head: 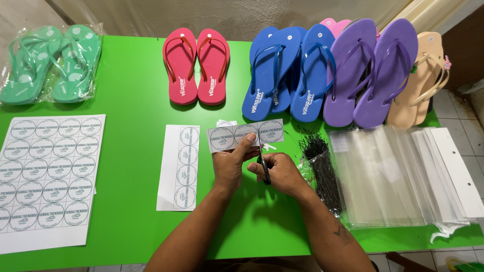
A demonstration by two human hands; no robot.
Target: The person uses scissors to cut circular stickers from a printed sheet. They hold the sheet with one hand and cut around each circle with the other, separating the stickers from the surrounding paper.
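Three round labels fill the paper strip (245,135) my left hand (229,163) pinches, its length running sideways, just below the red sandals (196,65); my right hand (282,174) clenches black scissors (264,168)

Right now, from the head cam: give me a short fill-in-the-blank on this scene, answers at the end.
1. The left hand holds up a paper strip printed with ____ round labels.
2. The right hand grips black-handled ____ just under that strip.
3. The flip-flops still sealed in clear plastic at the table's far left are ____ in colour.
4. The table top is bright ____.

Missing words: three; scissors; green; green
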